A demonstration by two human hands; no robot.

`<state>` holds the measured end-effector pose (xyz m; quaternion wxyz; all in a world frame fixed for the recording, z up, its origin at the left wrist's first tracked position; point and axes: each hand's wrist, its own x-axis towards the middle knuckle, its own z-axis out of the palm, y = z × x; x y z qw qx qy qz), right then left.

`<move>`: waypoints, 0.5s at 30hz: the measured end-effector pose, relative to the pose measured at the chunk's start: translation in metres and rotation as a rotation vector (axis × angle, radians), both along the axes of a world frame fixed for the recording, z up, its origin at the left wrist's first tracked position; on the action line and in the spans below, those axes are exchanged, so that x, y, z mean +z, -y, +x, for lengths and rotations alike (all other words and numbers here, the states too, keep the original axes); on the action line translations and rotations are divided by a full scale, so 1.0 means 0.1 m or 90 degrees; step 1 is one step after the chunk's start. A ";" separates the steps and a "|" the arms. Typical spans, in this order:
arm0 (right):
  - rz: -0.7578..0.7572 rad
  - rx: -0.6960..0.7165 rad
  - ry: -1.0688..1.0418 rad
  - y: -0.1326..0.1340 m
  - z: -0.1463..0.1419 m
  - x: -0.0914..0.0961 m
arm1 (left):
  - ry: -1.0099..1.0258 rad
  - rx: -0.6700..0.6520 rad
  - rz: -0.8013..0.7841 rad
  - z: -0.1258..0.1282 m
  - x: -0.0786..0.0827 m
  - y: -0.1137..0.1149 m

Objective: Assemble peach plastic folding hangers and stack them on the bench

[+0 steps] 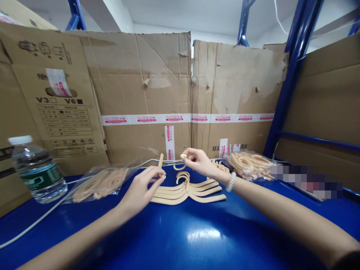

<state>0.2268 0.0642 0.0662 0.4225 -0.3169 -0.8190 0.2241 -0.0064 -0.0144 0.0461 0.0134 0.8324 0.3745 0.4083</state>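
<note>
The person's left hand (143,186) grasps a beige strip (161,161), which projects above the fingers. The right hand (200,164) pinches a beige piece (183,156), one end exposed. Both are held above the blue tabletop (157,236), near fanned curved strips (171,201). Bagged strips (98,183) lie left, beside a water bottle (39,176).
</note>
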 end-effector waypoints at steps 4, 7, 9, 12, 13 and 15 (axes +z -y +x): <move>-0.115 0.018 -0.102 0.50 0.16 -0.12 | 0.146 -0.044 -0.078 0.16 -0.10 0.39; -0.187 0.046 -0.131 0.73 0.16 -0.26 | 0.240 -0.069 -0.129 0.25 -0.18 0.51; -0.224 0.059 -0.166 0.82 0.12 -0.34 | 0.277 -0.080 -0.168 0.29 -0.25 0.53; -0.261 0.075 -0.233 0.89 0.06 -0.42 | 0.344 -0.085 -0.272 0.31 -0.38 0.53; -0.269 0.077 -0.248 0.91 0.05 -0.43 | 0.378 -0.079 -0.321 0.32 -0.41 0.53; -0.287 0.071 -0.259 0.96 0.05 -0.46 | 0.464 -0.059 -0.413 0.35 -0.47 0.55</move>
